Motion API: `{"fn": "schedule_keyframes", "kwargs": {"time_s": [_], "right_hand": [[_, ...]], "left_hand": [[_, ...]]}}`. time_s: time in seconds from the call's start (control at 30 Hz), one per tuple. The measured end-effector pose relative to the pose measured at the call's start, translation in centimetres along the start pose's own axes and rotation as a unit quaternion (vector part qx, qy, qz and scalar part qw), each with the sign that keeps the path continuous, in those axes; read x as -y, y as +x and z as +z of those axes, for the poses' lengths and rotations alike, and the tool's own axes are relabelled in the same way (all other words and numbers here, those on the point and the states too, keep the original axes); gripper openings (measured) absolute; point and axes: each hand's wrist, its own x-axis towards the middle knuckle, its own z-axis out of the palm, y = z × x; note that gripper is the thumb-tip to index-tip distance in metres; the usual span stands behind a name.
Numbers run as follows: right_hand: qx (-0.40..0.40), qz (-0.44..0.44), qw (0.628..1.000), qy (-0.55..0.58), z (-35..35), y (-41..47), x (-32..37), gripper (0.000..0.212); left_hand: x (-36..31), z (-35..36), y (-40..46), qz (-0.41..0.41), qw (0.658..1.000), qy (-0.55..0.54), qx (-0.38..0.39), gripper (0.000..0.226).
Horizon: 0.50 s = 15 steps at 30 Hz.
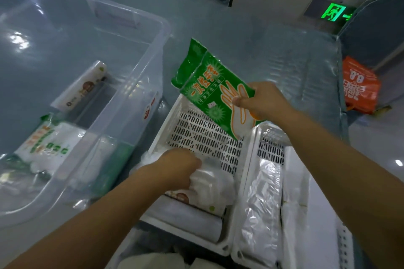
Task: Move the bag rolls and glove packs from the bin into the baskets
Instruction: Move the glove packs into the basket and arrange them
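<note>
My right hand [264,100] pinches a green glove pack [209,91] by its lower edge, holding it tilted above the far end of a white perforated basket [203,131]. My left hand [177,168] reaches into the same basket and grips a white bag roll [209,179] wrapped in clear plastic. Another roll [185,216] lies at the basket's near end. The clear plastic bin [140,72] on the left still holds a boxed roll [83,87], a white and green pack [46,144] and other packs.
A second white basket [253,159] to the right holds silvery bag rolls [262,203]. More white packs lie in a basket at the bottom edge. An orange bag [358,85] sits past the table's right edge. The table is covered in shiny blue-grey plastic.
</note>
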Motion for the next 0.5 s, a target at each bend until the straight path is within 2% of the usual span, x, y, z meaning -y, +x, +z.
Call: {"fn": "schedule_keyframes", "kwargs": {"time_s": [0.13, 0.23, 0.3, 0.37, 0.5], "right_hand": [[0.106, -0.018, 0.991, -0.08, 0.8, 0.3, -0.3, 0.025], [0.169, -0.033, 0.974, -0.148, 2.2, 0.8, -0.1, 0.026], [0.159, -0.045, 0.963, -0.211, 3.7, 0.8, -0.3, 0.037], [0.121, -0.055, 0.955, -0.263, 5.2, 0.9, -0.7, 0.046], [0.057, -0.061, 0.941, -0.327, 6.4, 1.5, -1.4, 0.064]], "left_hand": [[0.7, 0.5, 0.0, 0.014, 0.999, -0.029, -0.031, 0.058], [1.3, -0.7, 0.5, -0.009, 0.988, -0.117, -0.097, 0.061], [1.6, -1.2, 1.3, -0.031, 0.976, -0.131, -0.17, 0.053], [2.0, -1.0, 2.2, -0.055, 0.969, -0.119, -0.21, 0.048], [2.4, 0.3, 3.7, -0.082, 0.981, -0.092, -0.147, 0.052]]}}
